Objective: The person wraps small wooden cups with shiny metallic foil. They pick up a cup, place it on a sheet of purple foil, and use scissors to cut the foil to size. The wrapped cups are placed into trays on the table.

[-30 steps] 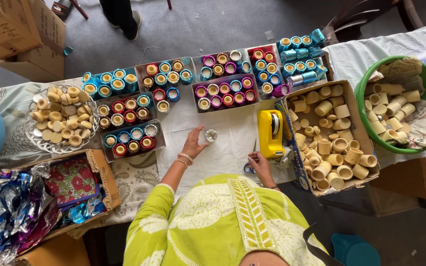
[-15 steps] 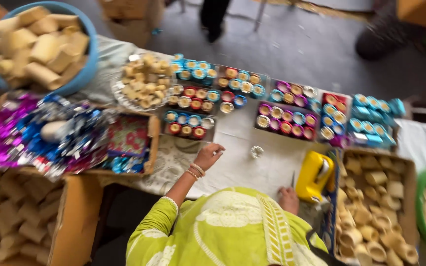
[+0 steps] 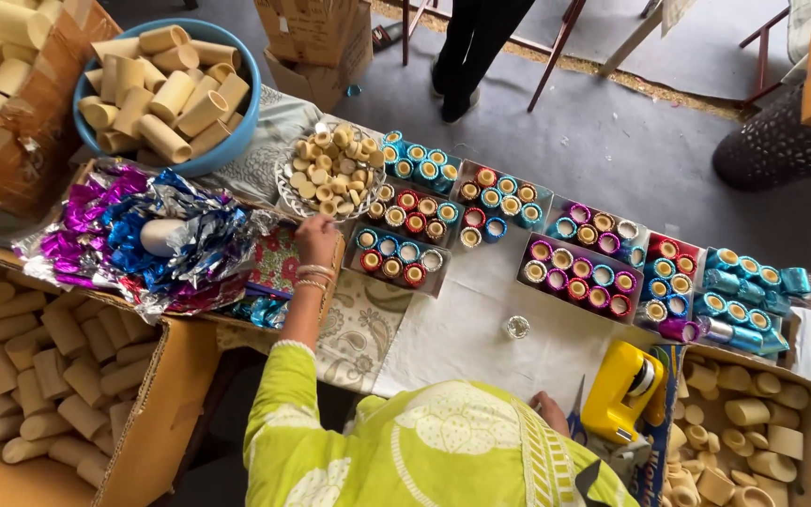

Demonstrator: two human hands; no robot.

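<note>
Since the earlier frame our left hand (image 3: pixel 316 239) has left the counter (image 3: pixel 462 338) centre and reached to 10 o'clock, onto the box of foil sheets (image 3: pixel 279 258); its grip we cannot tell. Right hand (image 3: pixel 548 413) rests at 3 o'clock beside the yellow tape dispenser (image 3: pixel 623 392), grip unclear. Small glass cup (image 3: pixel 517 327) stands alone between them.

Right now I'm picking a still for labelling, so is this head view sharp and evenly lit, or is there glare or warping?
Head view: sharp across the table, with soft, even daylight; bright glints on the crinkled foil sheets; the left hand is crisp, the right hand is partly hidden by the head covering; wide-angle bending shows at the frame edges.
</note>
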